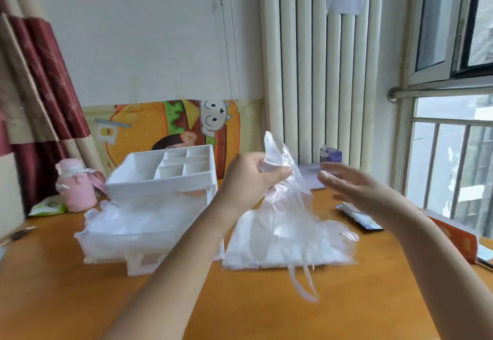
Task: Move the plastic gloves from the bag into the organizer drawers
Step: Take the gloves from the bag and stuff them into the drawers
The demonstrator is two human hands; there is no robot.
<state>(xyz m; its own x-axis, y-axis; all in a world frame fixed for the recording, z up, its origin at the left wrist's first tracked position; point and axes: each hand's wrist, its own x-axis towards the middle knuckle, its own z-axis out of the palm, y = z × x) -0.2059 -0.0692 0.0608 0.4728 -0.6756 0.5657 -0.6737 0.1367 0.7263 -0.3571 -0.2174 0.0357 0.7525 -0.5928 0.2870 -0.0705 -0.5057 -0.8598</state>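
The thin, clear, crinkled plastic glove (278, 150) hangs above the flat translucent bag (280, 246) on the orange worktop (240, 302), pinched in the left hand (253, 177). It looks weightless, limp and slippery, so a bunched pinch suits it. The right hand (354, 187) hovers just beside it, fingers straight. The white organizer's pulled-out drawer (128, 233) holds gloves.

Daylight is coming through the window (450, 169) on the right. A white radiator (314, 73) is standing by the white wall (133, 33). A red curtain (45, 73) is hanging on the left.
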